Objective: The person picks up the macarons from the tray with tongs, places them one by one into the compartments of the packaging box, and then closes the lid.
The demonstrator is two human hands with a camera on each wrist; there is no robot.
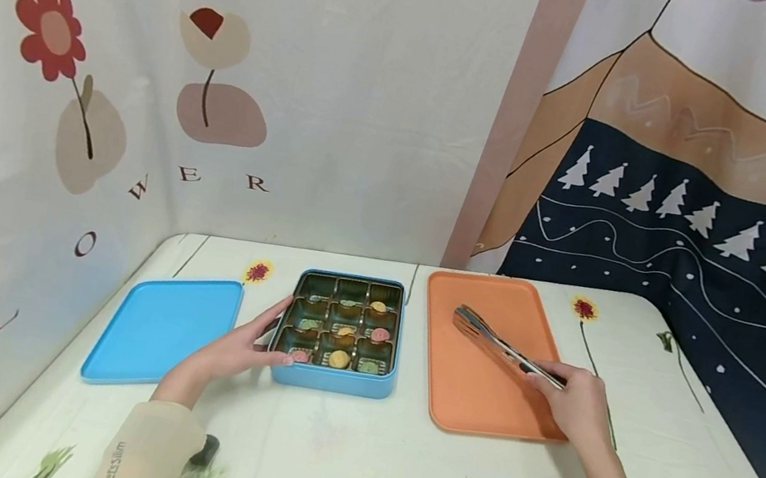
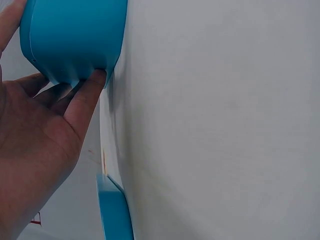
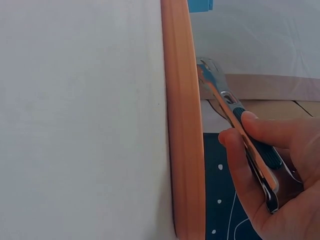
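Note:
A blue box [image 1: 331, 381] with a dark, divided insert holds small yellow, green and pink pieces, cookie-like, in several compartments. My left hand [image 1: 232, 356] is spread against its left side, with the thumb over the near left rim. In the left wrist view, its fingers [image 2: 86, 102] touch the box wall [image 2: 75, 37] low down. My right hand [image 1: 578, 403] grips metal tongs [image 1: 507, 349] by their handles; the tongs point to the far left over the orange tray [image 1: 446, 385]. Right wrist view: thumb and fingers pinch the tongs' dark grips [image 3: 264, 150].
A flat blue lid or tray [image 1: 162, 333] lies left of the box, behind my left forearm. The orange tray is bare apart from the tongs over it. Printed cloth covers the table [image 1: 332, 450] and hangs as walls behind and on both sides.

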